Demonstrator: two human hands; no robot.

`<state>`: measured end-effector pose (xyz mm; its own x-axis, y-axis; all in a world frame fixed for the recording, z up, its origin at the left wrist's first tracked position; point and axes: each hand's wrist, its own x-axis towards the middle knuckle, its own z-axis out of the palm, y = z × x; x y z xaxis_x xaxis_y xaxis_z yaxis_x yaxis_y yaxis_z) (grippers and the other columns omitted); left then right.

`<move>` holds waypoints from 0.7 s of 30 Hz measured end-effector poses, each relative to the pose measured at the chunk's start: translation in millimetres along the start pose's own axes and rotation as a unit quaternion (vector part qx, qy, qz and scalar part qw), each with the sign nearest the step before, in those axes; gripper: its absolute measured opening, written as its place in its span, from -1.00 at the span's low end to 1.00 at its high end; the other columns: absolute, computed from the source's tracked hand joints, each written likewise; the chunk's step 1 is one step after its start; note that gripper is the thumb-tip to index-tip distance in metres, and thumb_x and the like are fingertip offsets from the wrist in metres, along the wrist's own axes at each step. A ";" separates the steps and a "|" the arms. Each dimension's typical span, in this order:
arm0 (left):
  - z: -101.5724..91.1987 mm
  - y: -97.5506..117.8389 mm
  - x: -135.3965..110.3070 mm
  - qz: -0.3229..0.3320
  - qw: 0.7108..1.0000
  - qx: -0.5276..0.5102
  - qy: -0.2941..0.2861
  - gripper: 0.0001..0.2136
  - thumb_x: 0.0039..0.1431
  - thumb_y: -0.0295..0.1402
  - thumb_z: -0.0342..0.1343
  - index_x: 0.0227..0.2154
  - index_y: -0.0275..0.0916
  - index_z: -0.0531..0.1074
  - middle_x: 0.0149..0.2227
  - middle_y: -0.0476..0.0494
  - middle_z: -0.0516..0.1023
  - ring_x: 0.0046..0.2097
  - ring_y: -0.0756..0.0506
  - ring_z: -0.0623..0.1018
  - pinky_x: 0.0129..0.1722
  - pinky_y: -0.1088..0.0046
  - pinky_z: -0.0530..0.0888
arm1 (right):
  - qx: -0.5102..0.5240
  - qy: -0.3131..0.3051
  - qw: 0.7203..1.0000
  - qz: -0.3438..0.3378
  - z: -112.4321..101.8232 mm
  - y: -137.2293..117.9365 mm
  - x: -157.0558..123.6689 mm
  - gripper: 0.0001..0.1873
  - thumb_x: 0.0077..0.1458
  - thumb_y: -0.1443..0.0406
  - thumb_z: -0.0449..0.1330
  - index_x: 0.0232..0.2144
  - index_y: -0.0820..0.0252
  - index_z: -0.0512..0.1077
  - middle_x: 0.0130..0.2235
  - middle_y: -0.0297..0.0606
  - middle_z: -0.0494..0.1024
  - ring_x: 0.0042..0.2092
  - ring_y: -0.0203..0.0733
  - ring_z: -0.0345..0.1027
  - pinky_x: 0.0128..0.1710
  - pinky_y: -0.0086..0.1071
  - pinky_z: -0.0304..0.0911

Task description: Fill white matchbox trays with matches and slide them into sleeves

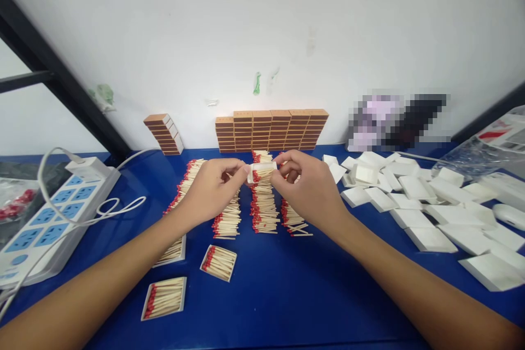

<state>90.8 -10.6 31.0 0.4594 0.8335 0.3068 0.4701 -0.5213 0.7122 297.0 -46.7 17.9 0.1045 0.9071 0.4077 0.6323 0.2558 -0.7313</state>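
Note:
Between my two hands is a small white matchbox tray [262, 166] with some red-tipped matches in it. My left hand [217, 186] pinches its left end between thumb and fingers. At the right end, my right hand [305, 183] grips it with thumb and curled fingers. Below and behind the tray, loose matches [264, 210] lie in several long rows, partly hidden by my hands. Nearer to me are a filled matchbox tray [164, 298] and another filled tray [219, 262]. A third is partly covered by my left forearm.
Stacked brown matchboxes [270, 131] line the wall, with a separate leaning stack [164, 134] to the left. Many white trays [418, 188] are heaped on the right. A power strip [57, 224] with white cables lies left on the blue table [287, 306]. Plastic wrap [492, 145] sits far right.

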 end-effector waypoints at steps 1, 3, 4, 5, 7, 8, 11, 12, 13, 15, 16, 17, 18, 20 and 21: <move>0.7 -1.2 0.1 0.000 1.000 -0.003 0.006 -0.61 0.45 -0.16 0.02 -0.50 -0.24 0.37 -0.51 0.04 0.33 -0.42 0.00 0.32 -0.40 0.43 0.22 | 0.006 -0.006 1.000 -0.004 0.1 -0.8 -0.4 -0.86 0.05 0.30 0.25 -0.27 0.13 0.50 -0.49 -0.44 0.55 -0.46 -0.23 0.37 -0.36 -0.32 0.26; 2.2 -4.0 0.5 0.000 1.000 -0.010 0.014 -0.62 0.45 -0.11 0.03 -0.42 -0.25 0.45 -0.46 0.01 0.44 -0.40 -0.02 0.39 -0.39 0.44 0.27 | 0.018 -0.016 1.000 -0.015 0.4 -3.2 -1.7 -0.84 0.07 0.31 0.24 -0.25 0.14 0.54 -0.50 -0.44 0.53 -0.47 -0.25 0.36 -0.37 -0.33 0.27; 2.7 -5.4 0.7 -0.001 1.000 -0.015 0.016 -0.62 0.45 -0.09 0.03 -0.38 -0.26 0.48 -0.44 -0.01 0.48 -0.38 -0.03 0.43 -0.38 0.44 0.28 | 0.025 -0.019 0.999 -0.022 0.5 -4.7 -2.3 -0.85 0.08 0.31 0.24 -0.26 0.15 0.55 -0.51 -0.44 0.51 -0.48 -0.26 0.35 -0.39 -0.34 0.26; 3.1 -6.5 0.8 -0.004 1.000 -0.022 0.015 -0.62 0.45 -0.07 0.04 -0.35 -0.26 0.49 -0.42 -0.02 0.52 -0.37 -0.03 0.46 -0.38 0.45 0.30 | 0.032 -0.021 0.999 -0.029 0.6 -6.2 -2.9 -0.87 0.10 0.31 0.23 -0.27 0.15 0.56 -0.52 -0.44 0.49 -0.48 -0.27 0.34 -0.40 -0.35 0.26; 3.2 -7.4 0.7 -0.005 1.000 -0.030 0.005 -0.61 0.46 -0.06 0.03 -0.32 -0.26 0.51 -0.39 -0.05 0.57 -0.35 -0.05 0.50 -0.37 0.44 0.32 | 0.046 -0.024 0.998 -0.044 0.8 -8.9 -3.5 -0.89 0.13 0.30 0.24 -0.29 0.16 0.57 -0.54 -0.44 0.47 -0.49 -0.28 0.32 -0.42 -0.37 0.25; 3.0 -7.1 0.6 -0.002 1.000 -0.028 -0.003 -0.61 0.47 -0.06 0.01 -0.32 -0.26 0.51 -0.38 -0.05 0.58 -0.33 -0.06 0.52 -0.35 0.44 0.33 | 0.051 -0.026 0.997 -0.049 0.9 -9.8 -3.6 -0.88 0.14 0.29 0.24 -0.30 0.16 0.58 -0.54 -0.43 0.46 -0.50 -0.29 0.31 -0.42 -0.37 0.25; 2.7 -4.4 -0.3 0.020 1.000 -0.004 -0.023 -0.57 0.51 -0.10 -0.06 -0.36 -0.25 0.52 -0.40 -0.02 0.54 -0.34 -0.05 0.47 -0.32 0.42 0.31 | 0.060 -0.032 0.996 -0.053 1.3 -9.8 -2.8 -0.84 0.19 0.27 0.23 -0.30 0.19 0.60 -0.55 -0.43 0.42 -0.50 -0.30 0.27 -0.42 -0.38 0.25; 2.8 -3.4 -0.5 0.025 0.999 0.004 -0.028 -0.56 0.52 -0.11 -0.07 -0.38 -0.25 0.52 -0.43 0.00 0.50 -0.36 -0.04 0.44 -0.33 0.42 0.28 | 0.063 -0.036 0.996 -0.050 1.4 -9.2 -2.5 -0.83 0.20 0.26 0.22 -0.30 0.19 0.61 -0.56 -0.43 0.41 -0.50 -0.30 0.26 -0.43 -0.38 0.24; 3.1 -2.6 -0.7 0.026 0.999 0.010 -0.031 -0.56 0.52 -0.12 -0.08 -0.40 -0.24 0.51 -0.46 0.02 0.45 -0.39 -0.03 0.39 -0.35 0.41 0.25 | 0.065 -0.041 0.996 -0.047 1.6 -8.4 -2.1 -0.82 0.21 0.26 0.22 -0.30 0.20 0.62 -0.56 -0.43 0.40 -0.50 -0.30 0.25 -0.43 -0.38 0.23; 3.6 -1.9 -0.9 0.022 0.999 0.020 -0.033 -0.55 0.52 -0.12 -0.08 -0.44 -0.24 0.46 -0.52 0.06 0.33 -0.44 0.00 0.30 -0.39 0.41 0.19 | 0.063 -0.044 0.996 -0.045 2.0 -6.9 -1.7 -0.82 0.21 0.26 0.22 -0.29 0.21 0.63 -0.56 -0.43 0.40 -0.49 -0.30 0.25 -0.42 -0.38 0.23; 3.8 -1.9 -0.8 0.021 0.999 0.024 -0.033 -0.55 0.51 -0.13 -0.07 -0.47 -0.24 0.43 -0.53 0.07 0.27 -0.45 0.00 0.26 -0.40 0.41 0.15 | 0.061 -0.043 0.996 -0.046 2.2 -6.2 -1.6 -0.82 0.20 0.27 0.23 -0.29 0.21 0.63 -0.56 -0.43 0.40 -0.49 -0.30 0.25 -0.42 -0.38 0.23; 3.8 -2.0 -0.6 0.021 0.999 0.028 -0.032 -0.55 0.51 -0.13 -0.06 -0.49 -0.24 0.38 -0.54 0.08 0.22 -0.46 0.01 0.22 -0.42 0.40 0.13 | 0.061 -0.043 0.996 -0.047 2.2 -5.7 -1.5 -0.83 0.20 0.27 0.24 -0.29 0.21 0.63 -0.56 -0.43 0.40 -0.49 -0.30 0.25 -0.41 -0.37 0.24; 3.7 -2.0 -0.2 0.023 0.999 0.029 -0.032 -0.55 0.50 -0.13 -0.06 -0.52 -0.24 0.32 -0.54 0.08 0.18 -0.46 0.01 0.20 -0.42 0.41 0.11 | 0.063 -0.044 0.996 -0.048 2.2 -5.3 -1.4 -0.83 0.20 0.27 0.24 -0.29 0.21 0.63 -0.56 -0.43 0.40 -0.49 -0.30 0.26 -0.41 -0.37 0.24; 2.9 -1.8 0.6 0.027 0.999 0.031 -0.035 -0.54 0.49 -0.13 -0.05 -0.55 -0.23 0.21 -0.54 0.08 0.11 -0.46 0.02 0.16 -0.43 0.41 0.08 | 0.073 -0.052 0.995 -0.046 1.8 -4.3 -0.8 -0.82 0.20 0.27 0.24 -0.26 0.22 0.63 -0.54 -0.42 0.42 -0.48 -0.29 0.27 -0.40 -0.36 0.26; 2.4 -1.5 1.2 0.028 0.999 0.032 -0.034 -0.54 0.49 -0.13 -0.05 -0.55 -0.23 0.16 -0.54 0.08 0.10 -0.45 0.02 0.14 -0.43 0.41 0.07 | 0.078 -0.057 0.994 -0.044 1.5 -3.5 -0.2 -0.81 0.21 0.26 0.24 -0.24 0.22 0.63 -0.53 -0.41 0.43 -0.47 -0.29 0.28 -0.39 -0.36 0.27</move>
<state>92.4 -9.3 28.8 0.5357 0.7892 0.3004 0.4879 -0.5796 0.6527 293.6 -47.4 19.6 -0.0391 0.9081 0.4168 0.5066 0.3776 -0.7751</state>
